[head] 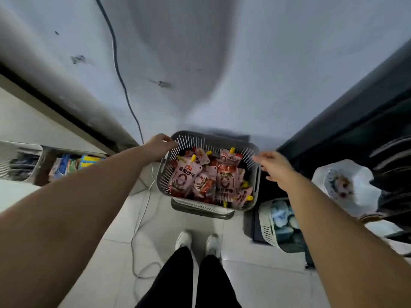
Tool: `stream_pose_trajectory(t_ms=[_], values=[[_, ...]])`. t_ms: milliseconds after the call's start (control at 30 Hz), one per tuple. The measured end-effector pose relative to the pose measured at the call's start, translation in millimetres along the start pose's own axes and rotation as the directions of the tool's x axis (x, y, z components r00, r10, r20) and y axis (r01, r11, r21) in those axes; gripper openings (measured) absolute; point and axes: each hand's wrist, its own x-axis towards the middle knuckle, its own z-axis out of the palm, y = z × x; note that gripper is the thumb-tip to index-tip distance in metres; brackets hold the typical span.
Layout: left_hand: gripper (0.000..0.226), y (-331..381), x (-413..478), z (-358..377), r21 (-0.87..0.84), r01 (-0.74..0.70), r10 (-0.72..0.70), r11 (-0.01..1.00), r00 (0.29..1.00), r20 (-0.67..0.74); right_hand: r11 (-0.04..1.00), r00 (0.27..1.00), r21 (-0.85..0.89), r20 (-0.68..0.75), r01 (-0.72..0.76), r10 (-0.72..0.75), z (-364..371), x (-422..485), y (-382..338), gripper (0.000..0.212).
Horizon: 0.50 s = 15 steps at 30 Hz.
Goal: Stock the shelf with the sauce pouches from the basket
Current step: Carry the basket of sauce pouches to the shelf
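Note:
A grey slatted basket sits low in front of me, stacked on a second grey basket. It is filled with several pink sauce pouches that have yellow caps. My left hand curls its fingers over the basket's far left rim. At the right rim, my right hand has its fingers spread, the fingertips at or just short of the edge; the hand is blurred. Neither hand holds a pouch.
A low shelf on the left holds colourful packets and a white basket. On the right are dark shelving, a white plastic bag and a white basket of pale items. A white cable trails over the floor tiles by my feet.

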Motion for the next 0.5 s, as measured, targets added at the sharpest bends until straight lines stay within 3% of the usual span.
stream_pose_trajectory(t_ms=[133, 200, 267, 333, 400, 500], values=[[0.057, -23, 20, 19, 0.044, 0.128, -0.128, 0.991, 0.992, -0.011, 0.958, 0.999, -0.285, 0.034, 0.018, -0.008, 16, 21, 29, 0.048], [0.072, -37, 33, 32, 0.100, 0.205, -0.204, 0.974, 0.979, -0.023, 0.921, 0.999, -0.389, -0.049, -0.012, -0.007, 24, 32, 49, 0.059], [0.081, -47, 47, 40, 0.080, 0.258, -0.258, 0.963, 0.966, -0.011, 0.916, 0.990, -0.395, -0.143, -0.068, 0.012, 29, 44, 66, 0.074], [0.072, -52, 62, 49, -0.037, 0.303, -0.302, 0.952, 0.953, 0.031, 0.958, 0.987, -0.256, -0.129, -0.127, 0.096, 36, 58, 78, 0.078], [0.051, -55, 71, 56, -0.104, 0.306, -0.302, 0.946, 0.952, 0.053, 0.976, 0.981, -0.123, -0.095, -0.178, 0.167, 41, 67, 87, 0.056], [0.035, -58, 80, 62, -0.107, 0.324, -0.325, 0.940, 0.946, 0.005, 0.976, 0.968, -0.088, -0.174, -0.200, 0.183, 48, 79, 97, 0.016]])
